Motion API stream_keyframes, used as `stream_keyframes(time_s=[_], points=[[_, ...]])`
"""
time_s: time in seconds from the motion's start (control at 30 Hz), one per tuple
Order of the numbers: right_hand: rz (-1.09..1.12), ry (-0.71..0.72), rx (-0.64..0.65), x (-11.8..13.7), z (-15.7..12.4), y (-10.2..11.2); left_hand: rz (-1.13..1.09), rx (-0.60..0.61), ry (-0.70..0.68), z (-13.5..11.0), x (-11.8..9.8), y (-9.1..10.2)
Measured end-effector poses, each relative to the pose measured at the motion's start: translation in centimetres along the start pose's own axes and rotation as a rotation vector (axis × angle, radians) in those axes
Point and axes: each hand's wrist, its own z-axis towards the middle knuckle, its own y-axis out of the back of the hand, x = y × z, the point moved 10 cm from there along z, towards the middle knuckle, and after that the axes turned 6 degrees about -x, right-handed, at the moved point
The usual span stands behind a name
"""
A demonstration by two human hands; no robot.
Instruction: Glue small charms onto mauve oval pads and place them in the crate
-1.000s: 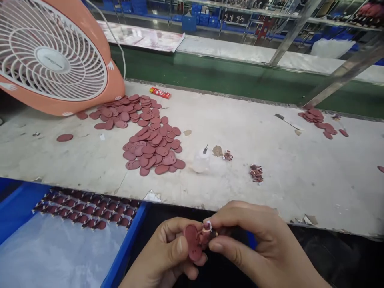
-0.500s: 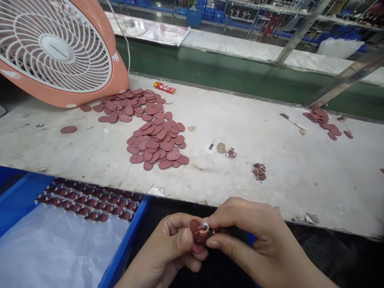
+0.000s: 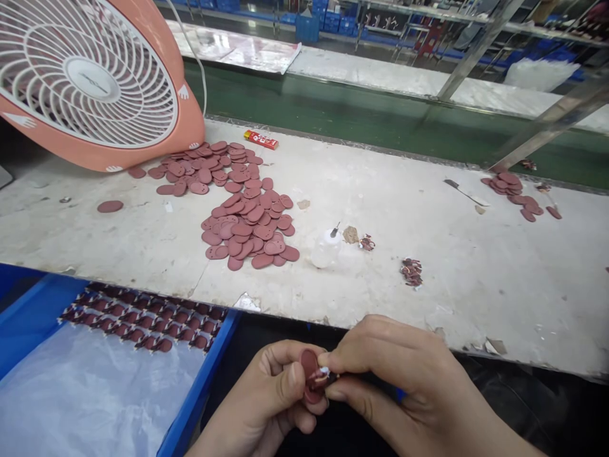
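Below the bench's front edge, my left hand (image 3: 271,400) pinches a dark red oval piece (image 3: 310,374) between thumb and fingers. My right hand (image 3: 394,374) meets it from the right, its thumb and forefinger closed on a small red part with a white bit (image 3: 324,372) pressed against that piece. A big heap of the same red oval pieces (image 3: 250,222) lies on the bench in front of me. Small red parts sit in two little clusters (image 3: 412,271) to the right of a small white glue bottle (image 3: 326,249).
An orange fan (image 3: 90,82) stands at the back left. A blue bin (image 3: 200,387) lined with plastic, at lower left, holds rows of finished red pieces (image 3: 143,320). More red pieces (image 3: 516,193) and a blade (image 3: 459,190) lie far right. A red lighter (image 3: 261,139) lies behind the heap.
My hands have closed in tighter on the red piece, and the small part is pressed further against it. The view shifted slightly; the bench items stay put.
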Motion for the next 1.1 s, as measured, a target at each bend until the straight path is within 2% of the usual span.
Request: stream_keyframes(time_s=[0.13,0.27,0.43,1.1], points=[[-0.026,0.011,0.006,0.1,0.1,0.0,-0.041,0.015,-0.036,0.3,0.3,0.2],[-0.048,0.045,0.030,0.5,0.0,-0.2,-0.056,0.045,-0.005,0.0,0.7,0.0],[-0.092,0.100,0.022,0.9,-0.6,-0.4,-0.028,-0.001,0.048,-0.8,0.7,0.1],[-0.143,0.113,0.025,1.1,-1.7,0.4,-0.014,0.050,0.092,-0.9,1.2,-0.9]])
